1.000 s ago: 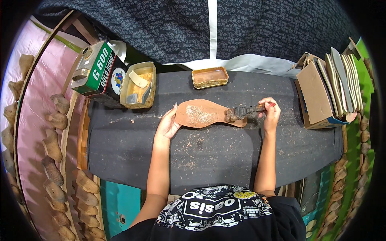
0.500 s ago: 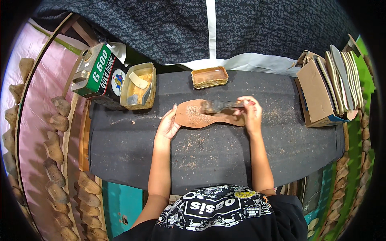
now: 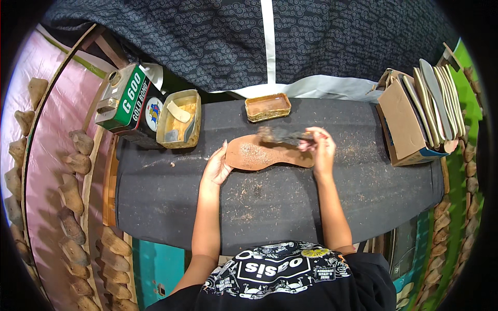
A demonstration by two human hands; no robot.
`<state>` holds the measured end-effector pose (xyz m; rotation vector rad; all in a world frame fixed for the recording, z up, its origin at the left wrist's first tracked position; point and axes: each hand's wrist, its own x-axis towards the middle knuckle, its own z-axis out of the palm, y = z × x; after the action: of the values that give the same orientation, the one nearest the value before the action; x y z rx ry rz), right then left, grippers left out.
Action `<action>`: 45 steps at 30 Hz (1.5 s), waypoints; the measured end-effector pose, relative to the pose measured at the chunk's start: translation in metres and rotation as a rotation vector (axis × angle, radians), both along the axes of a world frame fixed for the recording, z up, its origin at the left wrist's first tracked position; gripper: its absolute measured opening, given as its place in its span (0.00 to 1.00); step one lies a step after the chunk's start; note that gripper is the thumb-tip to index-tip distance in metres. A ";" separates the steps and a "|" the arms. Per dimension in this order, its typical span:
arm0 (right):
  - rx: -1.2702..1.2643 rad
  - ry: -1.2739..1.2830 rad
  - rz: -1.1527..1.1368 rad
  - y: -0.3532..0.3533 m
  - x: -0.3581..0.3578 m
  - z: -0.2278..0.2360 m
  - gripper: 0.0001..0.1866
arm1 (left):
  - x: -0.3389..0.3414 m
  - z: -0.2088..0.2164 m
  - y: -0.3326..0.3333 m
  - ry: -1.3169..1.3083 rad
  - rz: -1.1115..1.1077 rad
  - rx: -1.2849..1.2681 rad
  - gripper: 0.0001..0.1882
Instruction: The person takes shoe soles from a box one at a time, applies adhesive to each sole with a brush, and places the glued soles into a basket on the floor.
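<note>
A tan, sole-shaped piece [image 3: 248, 157] lies nearly level above the table, its wide end to the left and its narrow end to the right. Crumbs and shavings dot its upper face. My left hand [image 3: 216, 167] is closed on the wide end's edge, thumb on top and fingers partly hidden underneath. Pinched in my right hand [image 3: 322, 150] is a dark brush [image 3: 280, 136], smeared by motion. Its head hangs over the sole's far edge; whether it touches cannot be made out. The right hand is beside the narrow end.
Shavings litter the dark table cloth [image 3: 358, 171]. A shallow tin [image 3: 267, 107] stands at the back. On the left are a metal can [image 3: 124, 103] and a tray [image 3: 179, 140] with scraps; on the right, a cardboard box [image 3: 410, 124] of sole sheets. Wooden shoe lasts [image 3: 72, 192] line the sides.
The brush head has moved slightly left and away from me, toward the sole's far edge. The sole has shifted and tilted a little; both hands keep their hold.
</note>
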<state>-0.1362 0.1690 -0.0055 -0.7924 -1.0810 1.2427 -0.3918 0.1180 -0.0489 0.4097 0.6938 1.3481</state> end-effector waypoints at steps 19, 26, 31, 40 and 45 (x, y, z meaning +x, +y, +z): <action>0.047 0.036 -0.238 0.040 0.002 0.018 0.12 | -0.002 -0.003 0.000 -0.053 0.005 -0.017 0.17; 0.084 -0.058 -0.177 0.068 -0.028 0.014 0.13 | -0.006 -0.005 0.000 -0.107 0.004 0.001 0.15; 0.145 -0.206 -0.157 0.071 -0.036 0.016 0.12 | -0.006 -0.004 0.000 -0.126 0.003 -0.016 0.14; 0.169 -0.240 -0.189 0.063 -0.027 0.019 0.12 | -0.008 -0.008 0.001 -0.124 -0.002 -0.012 0.16; 0.129 0.020 -0.262 0.044 -0.004 0.030 0.14 | -0.011 -0.005 0.000 -0.112 0.023 -0.040 0.16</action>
<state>-0.1398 0.2128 0.0249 -0.7926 -0.9952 0.9495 -0.4027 0.1184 -0.0542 0.2929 0.6330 1.3656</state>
